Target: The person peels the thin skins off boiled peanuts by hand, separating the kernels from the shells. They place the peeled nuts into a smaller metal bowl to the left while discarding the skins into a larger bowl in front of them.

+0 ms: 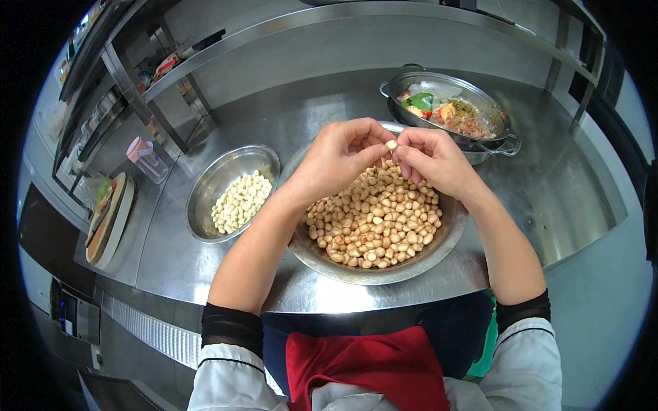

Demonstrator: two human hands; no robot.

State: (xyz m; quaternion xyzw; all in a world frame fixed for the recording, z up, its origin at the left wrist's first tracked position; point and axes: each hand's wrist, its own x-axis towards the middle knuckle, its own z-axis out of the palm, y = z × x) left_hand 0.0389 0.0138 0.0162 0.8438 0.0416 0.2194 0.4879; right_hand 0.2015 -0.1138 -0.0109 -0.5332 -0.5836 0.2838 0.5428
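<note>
Above the far side of a large metal bowl, my left hand and my right hand meet fingertip to fingertip. Between them is one pale peeled peanut, pinched by the fingers of both hands. Many peanuts with light-brown skins fill the bowl below. To the left stands a smaller steel bowl, and a heap of cream-white peeled peanuts lies in it. My forearms pass over the large bowl's two sides and hide parts of its rim.
A handled steel pot with a strainer-like basin of food scraps sits at the back right. On the left are a lidded plastic bottle and a round cutting board with a knife. A metal shelf spans the back of the steel counter.
</note>
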